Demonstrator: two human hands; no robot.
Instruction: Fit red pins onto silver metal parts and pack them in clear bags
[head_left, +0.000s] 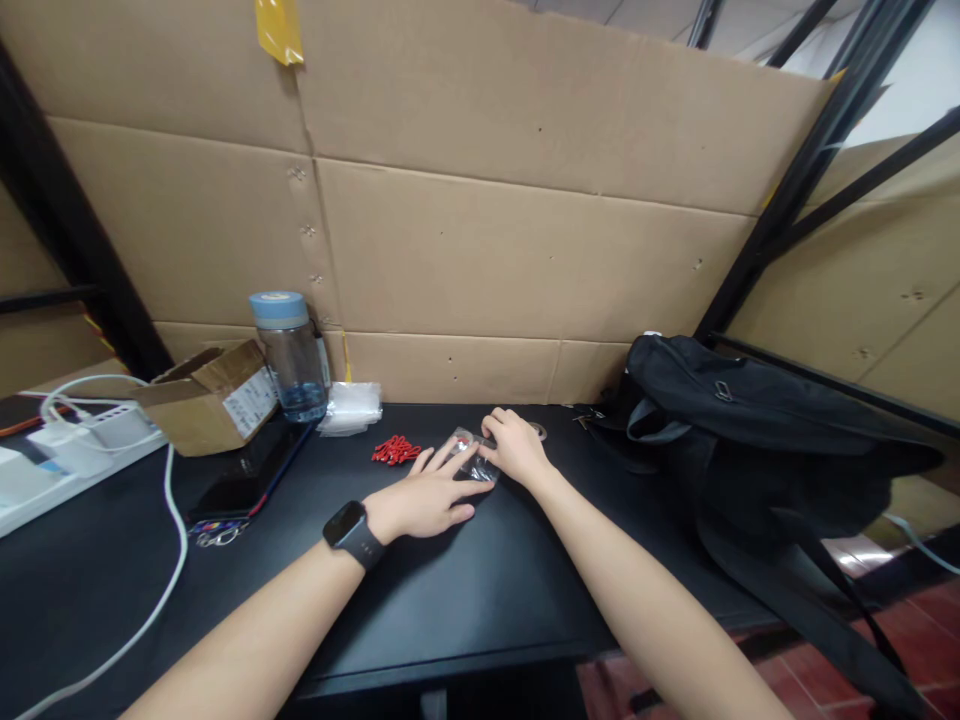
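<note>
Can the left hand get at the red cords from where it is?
Likely yes: the red cords lie close beside the left hand, with nothing visible between, though that hand rests on the clear plastic bag.

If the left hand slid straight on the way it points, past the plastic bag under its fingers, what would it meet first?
Most likely the right hand, which lies just ahead of the left hand at the plastic bag; whether the two hands already touch is hard to tell.
</note>
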